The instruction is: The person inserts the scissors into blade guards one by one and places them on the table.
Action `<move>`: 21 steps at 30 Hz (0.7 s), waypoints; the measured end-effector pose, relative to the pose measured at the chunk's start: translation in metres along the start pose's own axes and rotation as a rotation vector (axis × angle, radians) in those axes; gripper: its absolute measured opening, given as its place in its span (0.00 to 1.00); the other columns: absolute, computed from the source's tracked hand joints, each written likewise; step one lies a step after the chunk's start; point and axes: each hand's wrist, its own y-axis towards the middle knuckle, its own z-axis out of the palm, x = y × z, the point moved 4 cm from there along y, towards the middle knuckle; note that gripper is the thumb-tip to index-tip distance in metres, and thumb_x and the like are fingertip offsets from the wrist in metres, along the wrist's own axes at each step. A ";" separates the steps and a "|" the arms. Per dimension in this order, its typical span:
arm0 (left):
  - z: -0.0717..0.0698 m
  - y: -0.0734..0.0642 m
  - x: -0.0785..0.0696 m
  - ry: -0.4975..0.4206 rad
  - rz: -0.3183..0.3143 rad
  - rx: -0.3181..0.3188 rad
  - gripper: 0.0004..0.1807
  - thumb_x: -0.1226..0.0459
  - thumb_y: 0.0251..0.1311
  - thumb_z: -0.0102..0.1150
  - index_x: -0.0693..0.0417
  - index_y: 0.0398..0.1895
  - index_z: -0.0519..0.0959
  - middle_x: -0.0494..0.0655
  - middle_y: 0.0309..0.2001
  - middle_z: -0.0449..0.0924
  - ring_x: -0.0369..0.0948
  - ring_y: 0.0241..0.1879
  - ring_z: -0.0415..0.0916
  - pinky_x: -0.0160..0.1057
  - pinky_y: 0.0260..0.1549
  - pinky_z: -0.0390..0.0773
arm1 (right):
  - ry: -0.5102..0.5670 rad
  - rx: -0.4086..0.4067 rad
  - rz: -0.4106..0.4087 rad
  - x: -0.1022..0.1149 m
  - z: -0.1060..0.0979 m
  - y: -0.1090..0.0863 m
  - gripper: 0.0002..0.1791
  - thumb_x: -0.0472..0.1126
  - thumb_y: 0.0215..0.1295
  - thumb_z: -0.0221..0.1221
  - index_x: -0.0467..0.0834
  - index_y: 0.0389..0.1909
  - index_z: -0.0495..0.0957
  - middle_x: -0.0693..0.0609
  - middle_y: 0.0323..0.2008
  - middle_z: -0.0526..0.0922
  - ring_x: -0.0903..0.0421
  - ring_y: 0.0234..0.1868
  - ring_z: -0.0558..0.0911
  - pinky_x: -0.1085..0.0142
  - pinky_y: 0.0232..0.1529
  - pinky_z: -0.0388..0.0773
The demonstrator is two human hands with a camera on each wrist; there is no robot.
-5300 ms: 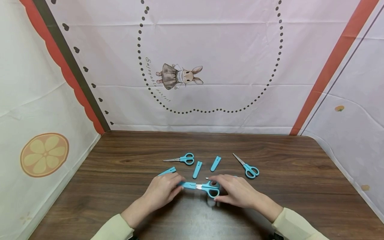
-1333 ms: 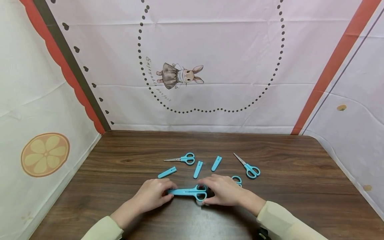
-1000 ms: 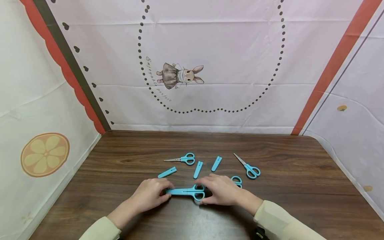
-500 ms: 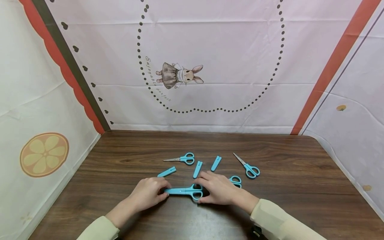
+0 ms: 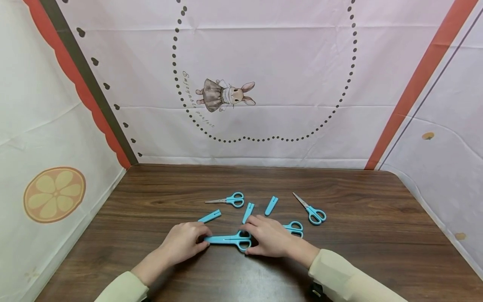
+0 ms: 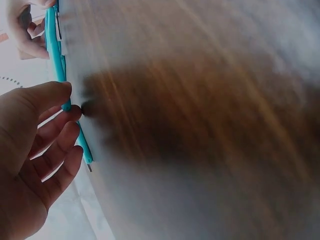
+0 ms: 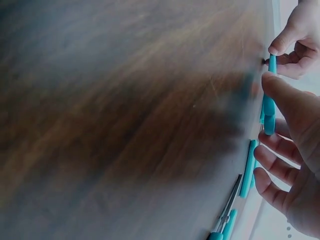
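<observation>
A pair of light-blue scissors (image 5: pixel 240 240) lies level between the hands in the head view, handles to the right. A matching blue sheath (image 5: pixel 219 240) covers its blades up to the handles, with no metal showing. My left hand (image 5: pixel 183 240) pinches the sheath's tip between thumb and index finger, the other fingers loosely bent in the left wrist view. My right hand (image 5: pixel 272 237) holds the handle loops, thumb on the near side and fingers on the far side. In the right wrist view the scissors (image 7: pixel 269 107) are seen edge-on, just above the table.
Unsheathed scissors lie at the back left (image 5: pixel 235 200) and back right (image 5: pixel 315 214). Another pair of scissors (image 5: pixel 296 229) is partly hidden behind the right hand. Loose blue sheaths (image 5: pixel 210 216), (image 5: pixel 248 212), (image 5: pixel 271 206) lie beyond the hands on the wooden table (image 5: pixel 170 184). A printed cloth (image 5: pixel 294 75) hangs behind.
Bare metal between sheath and handles has disappeared as the sheath slid up to the handles. Both hands have moved left with the scissors, uncovering more of the pair behind the right hand.
</observation>
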 end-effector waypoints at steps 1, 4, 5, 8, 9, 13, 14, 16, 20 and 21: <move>0.000 0.000 0.001 0.004 -0.003 -0.002 0.07 0.57 0.47 0.67 0.41 0.31 0.81 0.30 0.27 0.77 0.25 0.22 0.65 0.30 0.20 0.66 | -0.002 0.000 0.000 0.000 0.000 0.001 0.32 0.61 0.54 0.60 0.47 0.56 0.72 0.56 0.43 0.73 0.63 0.38 0.71 0.72 0.33 0.70; 0.000 -0.001 0.002 0.016 -0.013 -0.009 0.07 0.57 0.47 0.67 0.41 0.31 0.81 0.30 0.27 0.76 0.26 0.22 0.65 0.30 0.19 0.66 | -0.002 0.002 0.006 0.001 0.001 0.003 0.32 0.60 0.55 0.60 0.46 0.56 0.72 0.56 0.44 0.73 0.62 0.39 0.72 0.71 0.35 0.71; -0.001 -0.002 0.003 0.019 -0.017 -0.009 0.07 0.57 0.47 0.68 0.41 0.30 0.81 0.30 0.27 0.75 0.26 0.22 0.64 0.30 0.19 0.66 | -0.002 0.003 0.008 0.001 0.001 0.003 0.32 0.60 0.55 0.60 0.46 0.56 0.72 0.56 0.44 0.74 0.62 0.39 0.72 0.71 0.35 0.72; -0.001 -0.002 0.004 0.029 -0.028 -0.010 0.07 0.56 0.46 0.68 0.40 0.30 0.81 0.30 0.26 0.72 0.26 0.21 0.63 0.30 0.18 0.64 | -0.004 0.009 0.016 0.002 0.002 0.005 0.31 0.60 0.56 0.59 0.46 0.56 0.72 0.55 0.44 0.74 0.61 0.40 0.73 0.70 0.37 0.72; -0.002 -0.003 0.005 0.032 -0.033 -0.009 0.07 0.56 0.46 0.68 0.40 0.30 0.81 0.30 0.26 0.72 0.26 0.20 0.63 0.30 0.18 0.64 | -0.005 0.008 0.017 0.002 0.003 0.006 0.31 0.60 0.56 0.59 0.46 0.55 0.72 0.55 0.44 0.74 0.61 0.41 0.73 0.69 0.38 0.72; -0.003 -0.002 0.006 0.044 -0.034 -0.007 0.07 0.56 0.46 0.68 0.40 0.28 0.81 0.30 0.24 0.70 0.26 0.20 0.62 0.30 0.18 0.63 | -0.019 0.005 0.021 0.004 0.004 0.007 0.30 0.61 0.55 0.60 0.46 0.54 0.73 0.55 0.43 0.74 0.60 0.39 0.72 0.69 0.37 0.72; -0.003 -0.002 0.006 0.046 -0.033 -0.005 0.07 0.56 0.45 0.68 0.41 0.28 0.81 0.30 0.23 0.70 0.26 0.20 0.62 0.30 0.18 0.63 | -0.019 0.005 0.023 0.004 0.005 0.008 0.30 0.61 0.55 0.60 0.46 0.53 0.73 0.55 0.43 0.74 0.60 0.39 0.72 0.69 0.36 0.71; -0.003 -0.002 0.006 0.046 -0.035 0.000 0.06 0.56 0.45 0.69 0.41 0.28 0.81 0.30 0.23 0.69 0.26 0.20 0.61 0.29 0.18 0.63 | -0.021 0.004 0.025 0.006 0.006 0.009 0.30 0.60 0.55 0.60 0.46 0.53 0.73 0.55 0.43 0.74 0.60 0.38 0.72 0.69 0.35 0.71; -0.003 -0.003 0.007 0.045 -0.048 0.016 0.06 0.56 0.45 0.69 0.41 0.27 0.81 0.30 0.22 0.69 0.26 0.20 0.61 0.29 0.18 0.62 | -0.028 -0.005 0.031 0.008 0.007 0.010 0.30 0.60 0.54 0.61 0.46 0.52 0.74 0.54 0.42 0.74 0.59 0.38 0.72 0.69 0.33 0.71; -0.003 -0.003 0.007 0.043 -0.053 0.020 0.06 0.56 0.45 0.69 0.41 0.27 0.81 0.30 0.22 0.69 0.26 0.20 0.61 0.29 0.18 0.62 | -0.033 -0.007 0.032 0.008 0.007 0.010 0.30 0.60 0.53 0.61 0.46 0.52 0.74 0.54 0.42 0.74 0.59 0.38 0.72 0.69 0.33 0.71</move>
